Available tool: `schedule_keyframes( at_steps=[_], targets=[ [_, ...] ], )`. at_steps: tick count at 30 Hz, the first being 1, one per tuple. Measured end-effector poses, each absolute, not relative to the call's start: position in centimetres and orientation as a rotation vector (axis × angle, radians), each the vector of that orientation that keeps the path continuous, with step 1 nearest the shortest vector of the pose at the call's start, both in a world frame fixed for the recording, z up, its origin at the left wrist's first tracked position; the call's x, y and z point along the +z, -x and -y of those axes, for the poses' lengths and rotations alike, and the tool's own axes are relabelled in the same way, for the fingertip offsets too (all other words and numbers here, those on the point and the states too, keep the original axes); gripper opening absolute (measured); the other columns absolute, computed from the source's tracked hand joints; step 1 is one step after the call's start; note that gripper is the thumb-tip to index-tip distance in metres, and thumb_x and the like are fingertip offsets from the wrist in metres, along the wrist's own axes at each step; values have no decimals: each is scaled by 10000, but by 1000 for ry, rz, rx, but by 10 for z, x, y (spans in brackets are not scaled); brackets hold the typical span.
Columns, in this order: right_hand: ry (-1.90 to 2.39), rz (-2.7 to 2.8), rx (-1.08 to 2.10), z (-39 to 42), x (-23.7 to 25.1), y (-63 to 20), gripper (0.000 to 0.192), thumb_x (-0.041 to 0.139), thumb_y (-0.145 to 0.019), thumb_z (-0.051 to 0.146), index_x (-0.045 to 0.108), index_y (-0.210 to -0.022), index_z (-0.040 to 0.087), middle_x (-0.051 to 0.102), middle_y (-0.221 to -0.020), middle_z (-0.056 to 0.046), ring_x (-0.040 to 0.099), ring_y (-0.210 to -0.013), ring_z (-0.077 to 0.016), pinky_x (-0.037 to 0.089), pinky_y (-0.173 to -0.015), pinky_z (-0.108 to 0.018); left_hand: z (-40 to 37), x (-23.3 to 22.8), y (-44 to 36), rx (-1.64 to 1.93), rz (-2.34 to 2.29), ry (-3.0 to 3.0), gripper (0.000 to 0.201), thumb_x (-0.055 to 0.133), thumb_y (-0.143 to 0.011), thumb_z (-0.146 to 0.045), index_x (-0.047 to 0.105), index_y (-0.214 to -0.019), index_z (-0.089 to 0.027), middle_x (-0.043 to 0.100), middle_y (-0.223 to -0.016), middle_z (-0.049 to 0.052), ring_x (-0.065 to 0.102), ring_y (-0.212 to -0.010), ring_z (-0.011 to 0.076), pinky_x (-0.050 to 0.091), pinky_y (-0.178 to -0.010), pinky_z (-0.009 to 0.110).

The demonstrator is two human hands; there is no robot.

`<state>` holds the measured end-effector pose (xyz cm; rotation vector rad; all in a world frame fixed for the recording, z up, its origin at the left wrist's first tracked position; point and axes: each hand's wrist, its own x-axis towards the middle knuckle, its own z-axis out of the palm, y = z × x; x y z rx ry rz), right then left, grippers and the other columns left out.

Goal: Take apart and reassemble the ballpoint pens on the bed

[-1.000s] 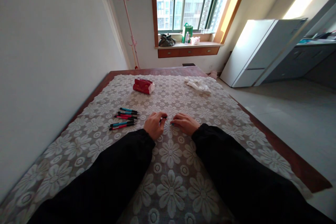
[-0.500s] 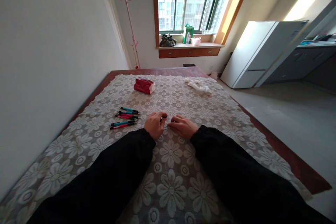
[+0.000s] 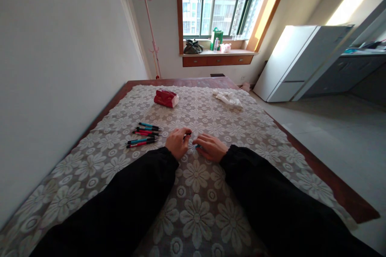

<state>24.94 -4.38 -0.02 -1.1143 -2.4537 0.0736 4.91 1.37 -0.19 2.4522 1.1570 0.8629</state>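
Note:
Both my hands rest close together on a lace floral tablecloth (image 3: 196, 209). My left hand (image 3: 177, 143) is curled around a small dark pen part, whose black tip sticks out by the thumb (image 3: 188, 134). My right hand (image 3: 211, 146) lies flat-fingered and pinches a blue pen piece (image 3: 197, 146) against the cloth. Left of my left hand lie several red and blue pens (image 3: 144, 133) in a loose row. Black sleeves cover both my arms.
A red tissue pack (image 3: 165, 98) and a crumpled white cloth (image 3: 227, 98) lie at the far end of the wooden table (image 3: 346, 192). A white wall runs along the left. A white fridge (image 3: 301, 60) stands at the right, a window sill with bags beyond.
My right hand has shifted slightly and a blue pen piece now shows at its fingertips. My left hand has barely moved. The pens on the cloth lie as before.

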Motion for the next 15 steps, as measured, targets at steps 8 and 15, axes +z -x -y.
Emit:
schedule_keyframes(
  at_steps=[8, 15],
  targets=[
    [940, 2633, -70, 49, 0, -244, 298, 487, -967, 188, 652, -1206, 257, 659, -1050, -68, 566, -918, -197, 463, -824, -337, -12, 0, -50, 858, -1180, -2441, 199, 545, -923, -157, 618, -1087, -242, 743, -1014, 34, 649, -980, 237, 510, -888, 394],
    [950, 2632, -109, 51, 3, -241, 203, 519, -1020, 352, 683, -1047, 237, 683, -942, -46, 557, -879, -193, 409, -763, -334, -12, 3, -51, 833, -1182, -2452, 187, 533, -928, -177, 631, -1080, -225, 743, -1009, 49, 650, -966, 243, 508, -889, 392]
  ],
)
